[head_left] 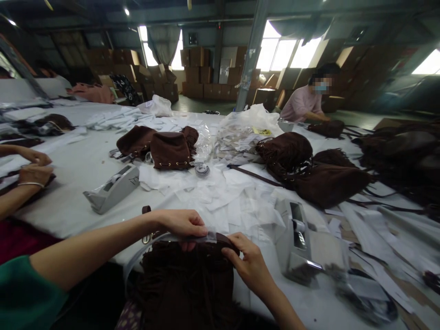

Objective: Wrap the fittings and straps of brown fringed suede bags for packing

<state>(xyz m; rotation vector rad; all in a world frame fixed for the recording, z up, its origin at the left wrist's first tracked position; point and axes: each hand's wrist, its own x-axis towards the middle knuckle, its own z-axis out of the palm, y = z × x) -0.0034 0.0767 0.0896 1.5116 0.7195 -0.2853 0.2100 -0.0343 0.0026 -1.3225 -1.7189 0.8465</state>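
Observation:
A dark brown fringed bag (185,284) stands upright at the table's near edge, in front of my body. My left hand (184,224) is closed, thumb and fingers pinching a translucent plastic strip (211,235) that lies along the bag's strap. One end of the strip trails down the bag's left side. Just to the right, my right hand (245,256) grips the brown strap (223,240) between thumb and fingers. A metal ring (146,239) shows at the strap's left end. The bag's lower part is in shadow.
Grey tape dispensers stand left (113,188) and right (295,243). More brown bags (170,149) and white paper sheets (213,201) cover the table. Another person's hands (34,167) work at the left edge; a masked person (305,101) is at the far right.

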